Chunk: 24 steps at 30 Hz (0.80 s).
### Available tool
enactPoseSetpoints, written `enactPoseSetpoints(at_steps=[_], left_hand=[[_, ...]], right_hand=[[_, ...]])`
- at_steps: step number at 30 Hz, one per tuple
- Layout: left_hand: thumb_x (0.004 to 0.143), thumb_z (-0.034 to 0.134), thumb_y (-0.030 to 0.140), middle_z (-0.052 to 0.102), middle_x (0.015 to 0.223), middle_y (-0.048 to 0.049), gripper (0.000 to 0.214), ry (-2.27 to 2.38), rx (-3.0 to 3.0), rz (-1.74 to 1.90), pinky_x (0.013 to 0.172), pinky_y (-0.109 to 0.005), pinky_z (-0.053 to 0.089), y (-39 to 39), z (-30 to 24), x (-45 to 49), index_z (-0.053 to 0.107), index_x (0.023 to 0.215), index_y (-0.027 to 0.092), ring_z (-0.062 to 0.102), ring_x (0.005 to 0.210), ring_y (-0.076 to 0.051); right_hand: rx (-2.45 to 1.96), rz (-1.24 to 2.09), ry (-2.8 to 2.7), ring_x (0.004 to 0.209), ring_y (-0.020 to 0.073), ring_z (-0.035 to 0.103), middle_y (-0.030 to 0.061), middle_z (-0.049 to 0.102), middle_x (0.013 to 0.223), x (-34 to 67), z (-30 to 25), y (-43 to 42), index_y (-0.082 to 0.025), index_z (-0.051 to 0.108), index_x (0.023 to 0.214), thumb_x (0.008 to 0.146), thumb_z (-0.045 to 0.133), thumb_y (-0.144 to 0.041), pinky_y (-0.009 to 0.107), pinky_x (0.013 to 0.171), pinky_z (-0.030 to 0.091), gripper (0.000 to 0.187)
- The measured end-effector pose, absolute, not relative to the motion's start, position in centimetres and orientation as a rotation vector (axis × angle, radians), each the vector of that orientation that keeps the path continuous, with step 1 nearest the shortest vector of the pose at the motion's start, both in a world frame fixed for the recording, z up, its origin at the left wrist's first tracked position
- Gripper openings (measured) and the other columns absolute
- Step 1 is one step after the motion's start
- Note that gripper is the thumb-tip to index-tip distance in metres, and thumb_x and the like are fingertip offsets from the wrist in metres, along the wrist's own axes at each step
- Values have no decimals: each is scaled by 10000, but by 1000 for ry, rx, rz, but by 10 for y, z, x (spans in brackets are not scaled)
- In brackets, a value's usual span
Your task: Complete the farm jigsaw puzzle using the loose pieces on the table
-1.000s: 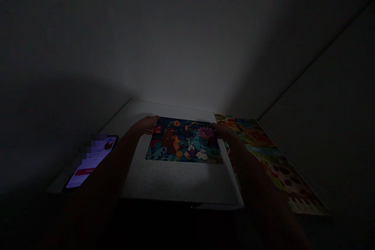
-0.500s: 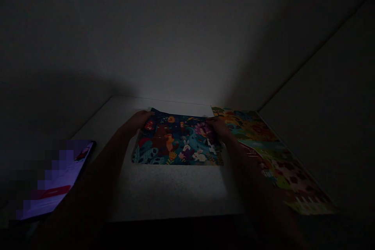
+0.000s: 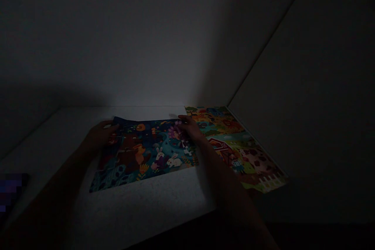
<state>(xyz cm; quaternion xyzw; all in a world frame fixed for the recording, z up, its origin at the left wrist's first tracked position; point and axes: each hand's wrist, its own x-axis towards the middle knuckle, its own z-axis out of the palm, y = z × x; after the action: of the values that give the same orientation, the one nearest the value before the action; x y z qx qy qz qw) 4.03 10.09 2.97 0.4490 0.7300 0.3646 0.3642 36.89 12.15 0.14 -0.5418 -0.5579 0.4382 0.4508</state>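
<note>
A dark blue picture sheet with a bear and rabbits [image 3: 143, 152] lies on a white table [image 3: 140, 211] in a dim room. My left hand [image 3: 101, 133] grips its far left corner with fingers curled over the edge. My right hand [image 3: 190, 127] pinches its far right corner. Both forearms reach in from the bottom of the view. The far edge of the sheet looks slightly raised off the table.
A second, brighter picture sheet with a red barn and farm animals [image 3: 234, 144] lies to the right, overhanging the table's edge. A lit phone screen [image 3: 10, 191] shows at the far left. Bare walls meet in a corner behind the table.
The view has swung right, so the blue sheet, both hands and the phone now sit further left in the view. The blue sheet has turned a little, its near left corner now closer to me.
</note>
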Motion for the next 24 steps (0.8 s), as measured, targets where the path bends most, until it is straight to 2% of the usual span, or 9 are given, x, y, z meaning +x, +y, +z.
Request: enactPoseSetpoints(at_steps=[5,10,12,14,16,18,21,22,24], left_hand=[[871,558,330,709,895,-7,274,2048,1248,932,597,-258,518,95,37,53,601,1125,237,674,764,-204],[884,531,341,720,1027,-77,234,2175,1369,992,722,-261,526,95,33,48,632,1045,205,688,939,-232],[901,512,342,728,976,-84,367,2215,1370,994,725,-276,531,95,30,43,552,1237,198,703,897,-230],[914,506,355,729,951,-87,532,2244,1379,995,753,-306,537,94,28,40,397,1409,194,706,905,-245],[930,484,357,712,1029,-114,598,2300,1420,996,818,-340,532,92,28,39,303,1477,197,689,994,-266],[953,432,347,636,1205,-180,564,2410,1524,959,875,-387,522,91,28,39,326,1480,176,649,1093,-301],[951,429,327,451,1420,-243,483,2484,1782,840,995,-493,454,92,25,42,488,1390,134,516,1264,-378],[946,449,326,433,1448,-226,453,2415,1908,791,1045,-510,410,92,23,45,538,1351,144,461,1315,-380],[933,510,346,477,1455,-134,397,2159,2152,687,1121,-473,338,92,17,54,599,1297,216,412,1362,-325]], right_hand=[[-1424,756,-1512,985,175,615,32,672,1029,364,-1,123,-202,644,1033,780,554,-201,311,936,475,269],[-1630,471,-1620,1074,231,601,126,643,1157,364,3,118,-175,627,1140,902,509,-331,350,976,449,308],[-1756,457,-1689,1061,263,608,160,624,1183,363,5,116,-163,591,1219,906,549,-433,378,958,455,416],[-1841,438,-1732,1061,289,611,188,594,1231,362,7,114,-158,544,1291,882,590,-506,396,938,463,539],[-1872,404,-1758,1085,308,604,202,554,1292,360,9,111,-165,500,1341,863,609,-547,403,927,469,621],[-1895,367,-1780,1111,331,593,212,535,1313,359,12,109,-164,481,1361,852,627,-545,414,923,470,653],[-1967,318,-1778,1111,366,591,234,514,1325,361,16,108,-138,508,1342,869,628,-441,444,917,465,575],[-1987,312,-1768,1104,365,595,237,503,1337,361,16,108,-133,522,1329,876,617,-392,448,916,465,530],[-1973,296,-1783,1134,349,580,222,497,1351,363,16,109,-139,557,1291,886,580,-299,440,945,451,435]])
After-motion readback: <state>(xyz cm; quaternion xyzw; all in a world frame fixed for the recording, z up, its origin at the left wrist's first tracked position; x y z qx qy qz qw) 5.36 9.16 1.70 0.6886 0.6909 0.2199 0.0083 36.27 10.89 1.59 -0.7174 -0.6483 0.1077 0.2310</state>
